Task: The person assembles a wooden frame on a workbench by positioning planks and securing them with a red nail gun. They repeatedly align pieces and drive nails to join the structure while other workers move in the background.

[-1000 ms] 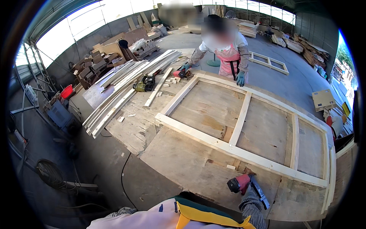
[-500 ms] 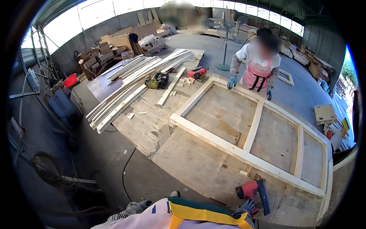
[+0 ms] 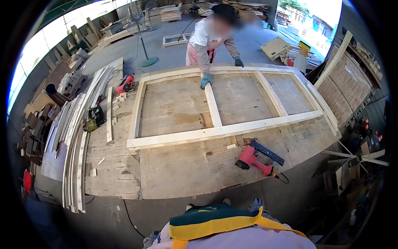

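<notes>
Head view: red nail gun (image 3: 248, 157) on the worktable (image 3: 178, 174), ahead of the right hand's fingers (image 3: 257, 202).
Farther ahead lies the wooden frame (image 3: 174, 138), a co-worker's glove (image 3: 205, 80) on its crossbar (image 3: 214, 110); whether right or left hand (image 3: 154, 237) is clenched or released, I cannot tell.

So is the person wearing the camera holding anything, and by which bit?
Nothing shows held in the right hand. The red nail gun lies on the table, apart from it. The left hand can't be made out, so I can't tell.

A red-and-black nail gun (image 3: 249, 157) lies near the pale, flat wooden frame (image 3: 213, 107).
</notes>
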Tool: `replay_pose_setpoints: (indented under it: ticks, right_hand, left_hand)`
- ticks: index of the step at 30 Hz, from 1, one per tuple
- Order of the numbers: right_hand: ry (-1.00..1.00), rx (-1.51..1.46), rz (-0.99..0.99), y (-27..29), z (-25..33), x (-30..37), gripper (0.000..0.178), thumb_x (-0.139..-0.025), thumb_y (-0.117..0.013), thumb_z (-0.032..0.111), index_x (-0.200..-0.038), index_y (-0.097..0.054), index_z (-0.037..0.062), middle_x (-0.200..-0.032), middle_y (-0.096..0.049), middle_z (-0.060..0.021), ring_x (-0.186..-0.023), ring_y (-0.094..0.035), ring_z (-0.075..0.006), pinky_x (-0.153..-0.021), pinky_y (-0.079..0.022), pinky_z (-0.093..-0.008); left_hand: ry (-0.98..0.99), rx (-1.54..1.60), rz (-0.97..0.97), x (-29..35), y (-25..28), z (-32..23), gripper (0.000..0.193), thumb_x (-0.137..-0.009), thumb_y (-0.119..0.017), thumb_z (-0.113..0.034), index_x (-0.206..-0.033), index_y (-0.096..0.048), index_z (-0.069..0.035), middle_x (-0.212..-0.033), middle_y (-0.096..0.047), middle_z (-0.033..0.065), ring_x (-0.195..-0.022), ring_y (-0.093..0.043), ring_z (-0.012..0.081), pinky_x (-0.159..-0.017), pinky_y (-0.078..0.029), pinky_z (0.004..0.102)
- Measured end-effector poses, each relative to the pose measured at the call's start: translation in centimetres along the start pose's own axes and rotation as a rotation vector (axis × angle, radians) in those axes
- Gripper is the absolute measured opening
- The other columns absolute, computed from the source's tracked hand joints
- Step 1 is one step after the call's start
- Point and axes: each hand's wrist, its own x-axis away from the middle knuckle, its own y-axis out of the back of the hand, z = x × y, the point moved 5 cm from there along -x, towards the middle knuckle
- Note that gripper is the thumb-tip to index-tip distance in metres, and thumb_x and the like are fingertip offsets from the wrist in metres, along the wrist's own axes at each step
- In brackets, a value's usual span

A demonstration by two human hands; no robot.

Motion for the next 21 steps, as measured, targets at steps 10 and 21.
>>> replay_pose_setpoints:
  ticks: [10,21]
  right_hand:
    - [0.269,0.166,-0.028,1.1,10.8,-12.6,0.08,-0.076,-0.07,0.03,-0.141,-0.029,0.0068,-0.142,-0.037,-0.018,-0.132,-0.032,-0.034,-0.108,-0.026,-0.0461]
    - [0.404,0.285,-0.031,-7.8,24.8,-2.3,0.076,-0.076,-0.071,0.028,-0.138,-0.034,0.0049,-0.138,-0.042,-0.0188,-0.129,-0.037,-0.0339,-0.107,-0.03,-0.0438]
  left_hand:
    - [-0.329,0.07,0.176,5.1,-9.9,1.0,0.065,-0.083,-0.065,-0.044,-0.129,-0.05,0.0,-0.121,-0.06,0.0196,-0.112,-0.058,0.0288,-0.094,-0.046,0.0341]
    - [0.337,0.411,0.155,8.9,-7.1,20.8,0.066,-0.083,-0.065,-0.044,-0.13,-0.049,-0.001,-0.121,-0.06,0.0201,-0.113,-0.058,0.0291,-0.095,-0.046,0.0346]
